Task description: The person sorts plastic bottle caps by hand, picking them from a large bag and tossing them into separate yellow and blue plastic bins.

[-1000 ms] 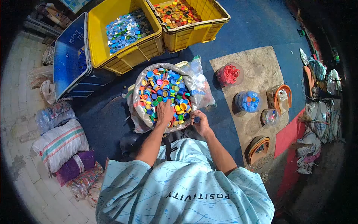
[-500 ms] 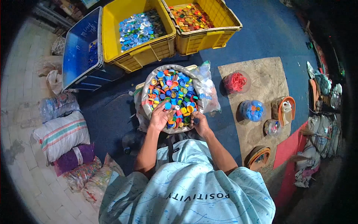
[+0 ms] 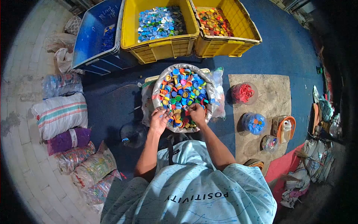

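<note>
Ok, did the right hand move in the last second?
Yes. Against the grey sack of mixed-colour plastic bottle caps, the right hand went from the near-right rim inward over the caps, toward the left hand.

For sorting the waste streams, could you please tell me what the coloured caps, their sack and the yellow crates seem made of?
Caps: likely hard plastic, fairly glossy, by their solid bright colours and moulded round rims. Sack: probably woven plastic fabric, dull grey, rim rolled and creased. Yellow crates: rigid moulded plastic, semi-gloss, with ribbed, slotted walls.
</note>
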The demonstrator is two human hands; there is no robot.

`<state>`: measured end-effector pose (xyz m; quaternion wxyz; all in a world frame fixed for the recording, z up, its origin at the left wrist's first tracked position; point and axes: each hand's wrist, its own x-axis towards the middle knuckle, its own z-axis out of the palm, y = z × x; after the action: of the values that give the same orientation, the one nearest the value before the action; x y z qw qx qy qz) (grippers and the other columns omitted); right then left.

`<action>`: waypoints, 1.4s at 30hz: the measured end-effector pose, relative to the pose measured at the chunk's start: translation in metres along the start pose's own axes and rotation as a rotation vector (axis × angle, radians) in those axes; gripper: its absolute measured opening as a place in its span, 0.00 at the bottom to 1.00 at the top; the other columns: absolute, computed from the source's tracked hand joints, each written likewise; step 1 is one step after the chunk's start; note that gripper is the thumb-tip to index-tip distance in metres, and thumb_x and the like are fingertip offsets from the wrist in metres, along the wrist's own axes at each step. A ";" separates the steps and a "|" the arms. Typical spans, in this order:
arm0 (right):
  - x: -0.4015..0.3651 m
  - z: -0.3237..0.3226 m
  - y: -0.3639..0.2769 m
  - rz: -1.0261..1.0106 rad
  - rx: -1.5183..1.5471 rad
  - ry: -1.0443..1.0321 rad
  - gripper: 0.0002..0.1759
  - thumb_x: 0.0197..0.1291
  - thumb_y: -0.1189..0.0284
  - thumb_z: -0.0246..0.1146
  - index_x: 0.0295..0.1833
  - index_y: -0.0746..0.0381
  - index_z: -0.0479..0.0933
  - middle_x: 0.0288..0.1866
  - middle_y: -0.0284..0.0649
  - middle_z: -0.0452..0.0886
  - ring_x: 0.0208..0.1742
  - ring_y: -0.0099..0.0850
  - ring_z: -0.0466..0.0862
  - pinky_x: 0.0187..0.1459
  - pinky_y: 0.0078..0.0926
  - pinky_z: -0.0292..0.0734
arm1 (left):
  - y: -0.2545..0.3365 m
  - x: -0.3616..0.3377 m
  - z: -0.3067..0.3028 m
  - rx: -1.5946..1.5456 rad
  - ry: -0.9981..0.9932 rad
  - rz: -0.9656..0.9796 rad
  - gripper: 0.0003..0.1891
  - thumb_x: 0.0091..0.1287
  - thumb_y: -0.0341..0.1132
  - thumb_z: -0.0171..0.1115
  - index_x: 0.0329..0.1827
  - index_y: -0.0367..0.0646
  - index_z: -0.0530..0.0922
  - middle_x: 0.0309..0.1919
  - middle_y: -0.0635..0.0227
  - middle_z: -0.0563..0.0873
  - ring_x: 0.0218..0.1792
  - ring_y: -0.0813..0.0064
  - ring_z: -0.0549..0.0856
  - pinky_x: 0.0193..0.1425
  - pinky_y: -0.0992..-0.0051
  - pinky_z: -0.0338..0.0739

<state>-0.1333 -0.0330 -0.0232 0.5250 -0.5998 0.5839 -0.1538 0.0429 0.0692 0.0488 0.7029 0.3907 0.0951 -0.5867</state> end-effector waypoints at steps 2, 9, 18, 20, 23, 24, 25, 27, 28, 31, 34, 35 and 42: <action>0.004 0.007 -0.005 -0.175 -0.182 0.096 0.14 0.52 0.69 0.64 0.41 0.66 0.75 0.29 0.47 0.82 0.34 0.41 0.83 0.35 0.37 0.76 | -0.006 0.002 -0.015 -0.016 0.012 0.034 0.07 0.57 0.21 0.59 0.33 0.44 0.74 0.34 0.67 0.78 0.42 0.72 0.80 0.51 0.65 0.80; 0.012 0.021 -0.019 -0.223 -0.610 0.035 0.25 0.52 0.61 0.66 0.52 0.62 0.69 0.46 0.50 0.79 0.39 0.51 0.82 0.38 0.47 0.78 | -0.009 -0.004 -0.026 0.230 0.282 0.047 0.10 0.55 0.17 0.55 0.36 0.42 0.72 0.37 0.65 0.77 0.42 0.67 0.82 0.49 0.62 0.82; 0.021 0.024 -0.009 -0.349 -0.581 0.076 0.15 0.58 0.63 0.60 0.42 0.64 0.74 0.41 0.53 0.80 0.37 0.53 0.81 0.37 0.49 0.77 | -0.003 -0.007 -0.033 -0.020 0.115 -0.036 0.16 0.56 0.24 0.54 0.47 0.30 0.74 0.45 0.54 0.79 0.49 0.59 0.79 0.60 0.62 0.75; 0.024 0.023 -0.003 -0.360 -0.588 0.060 0.14 0.59 0.64 0.59 0.42 0.64 0.74 0.39 0.53 0.80 0.37 0.54 0.81 0.37 0.49 0.77 | -0.004 -0.005 -0.032 -0.035 0.109 -0.047 0.17 0.55 0.25 0.53 0.48 0.29 0.73 0.46 0.53 0.79 0.50 0.58 0.79 0.62 0.62 0.74; 0.025 0.017 -0.005 -0.385 -0.512 0.084 0.12 0.60 0.67 0.58 0.40 0.65 0.76 0.37 0.55 0.80 0.37 0.53 0.81 0.37 0.49 0.76 | -0.006 -0.003 -0.034 -0.056 0.099 -0.067 0.18 0.55 0.25 0.53 0.50 0.28 0.73 0.46 0.51 0.79 0.52 0.56 0.78 0.63 0.61 0.73; 0.027 0.016 -0.003 -0.407 -0.435 0.107 0.11 0.60 0.67 0.58 0.39 0.65 0.76 0.36 0.55 0.80 0.37 0.53 0.81 0.38 0.48 0.76 | -0.005 -0.004 -0.032 -0.063 0.087 -0.069 0.19 0.54 0.25 0.53 0.50 0.28 0.72 0.46 0.51 0.79 0.52 0.56 0.78 0.63 0.61 0.73; 0.028 0.015 -0.001 -0.426 -0.360 0.130 0.11 0.60 0.68 0.58 0.38 0.66 0.77 0.36 0.55 0.81 0.37 0.53 0.81 0.38 0.48 0.76 | -0.006 -0.004 -0.031 -0.070 0.074 -0.074 0.19 0.54 0.25 0.53 0.51 0.28 0.72 0.46 0.51 0.79 0.52 0.56 0.78 0.63 0.61 0.73; 0.028 0.010 -0.003 -0.406 -0.201 0.156 0.12 0.59 0.67 0.61 0.36 0.68 0.77 0.32 0.52 0.81 0.32 0.42 0.81 0.34 0.38 0.75 | -0.006 -0.006 -0.023 -0.087 0.039 -0.079 0.21 0.54 0.26 0.51 0.51 0.27 0.72 0.50 0.49 0.78 0.55 0.54 0.77 0.65 0.60 0.71; 0.023 0.005 -0.007 -0.276 -0.121 0.117 0.13 0.59 0.67 0.61 0.35 0.68 0.77 0.30 0.49 0.80 0.31 0.39 0.81 0.33 0.35 0.74 | -0.004 -0.009 -0.017 -0.113 0.011 -0.080 0.20 0.54 0.26 0.51 0.51 0.28 0.73 0.50 0.48 0.78 0.55 0.54 0.77 0.65 0.59 0.71; 0.009 -0.009 -0.015 0.046 0.310 0.025 0.08 0.59 0.69 0.60 0.34 0.63 0.75 0.22 0.31 0.74 0.21 0.25 0.72 0.25 0.25 0.66 | -0.008 -0.003 -0.009 -0.173 -0.052 -0.101 0.21 0.53 0.27 0.49 0.51 0.27 0.73 0.52 0.47 0.78 0.57 0.53 0.76 0.67 0.58 0.69; -0.003 -0.026 -0.012 0.192 0.904 -0.083 0.04 0.58 0.71 0.58 0.33 0.58 0.71 0.30 0.34 0.74 0.26 0.26 0.73 0.27 0.21 0.70 | -0.014 0.006 -0.001 -0.205 -0.114 -0.129 0.23 0.52 0.28 0.49 0.52 0.26 0.72 0.54 0.45 0.77 0.59 0.51 0.75 0.68 0.56 0.69; -0.002 -0.029 -0.001 0.133 1.104 -0.136 0.05 0.58 0.69 0.59 0.37 0.58 0.71 0.34 0.37 0.75 0.28 0.29 0.76 0.28 0.24 0.73 | -0.017 0.008 0.001 -0.222 -0.121 -0.145 0.23 0.53 0.29 0.49 0.52 0.25 0.72 0.54 0.44 0.77 0.59 0.50 0.75 0.68 0.56 0.69; -0.032 -0.054 -0.015 0.331 1.337 -0.063 0.09 0.57 0.70 0.59 0.40 0.61 0.69 0.32 0.40 0.77 0.29 0.29 0.79 0.31 0.24 0.78 | -0.029 0.013 0.035 -0.265 -0.204 -0.244 0.24 0.56 0.33 0.49 0.54 0.26 0.71 0.56 0.41 0.74 0.58 0.47 0.75 0.66 0.55 0.69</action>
<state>-0.1775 -0.0333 0.0243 0.8155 -0.0543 0.4322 -0.3811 0.0097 0.0362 0.0520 0.6778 0.2190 0.1461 -0.6865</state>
